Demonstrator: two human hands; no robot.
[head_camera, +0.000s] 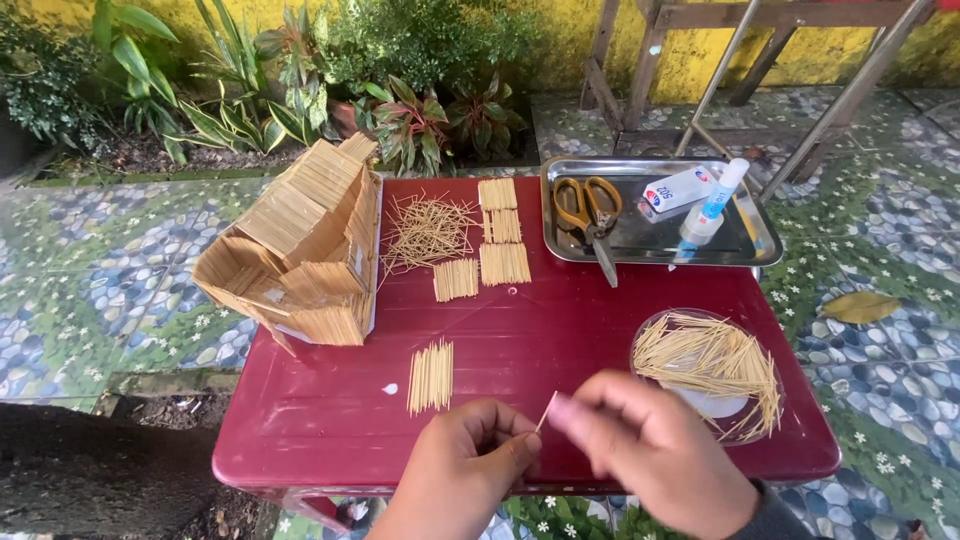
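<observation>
Left hand (470, 455) and right hand (650, 460) close together at the table's (560, 330) near edge, fingertips of both pinched on one toothpick (546, 411) held slantwise between them; right hand blurred. Just beyond the left hand, near the table's front left, a flat panel (431, 376) of toothpicks side by side, with a white glue drop (390, 389) to its left. At the near right corner, a clear dish (708, 375) heaped with loose toothpicks. At the left edge, partly overhanging it, a toothpick house (300, 250) with a sloped roof. Toward the far edge, at centre, a loose tangle of sticks (428, 230) and four more small panels (500, 235) laid flat. At the far right corner, a steel tray (750, 245) holding yellow-handled scissors (590, 215), a glue bottle (712, 205) and a small white box (675, 190). Beyond the table, potted plants (400, 90) on a patterned tile floor (90, 270).
</observation>
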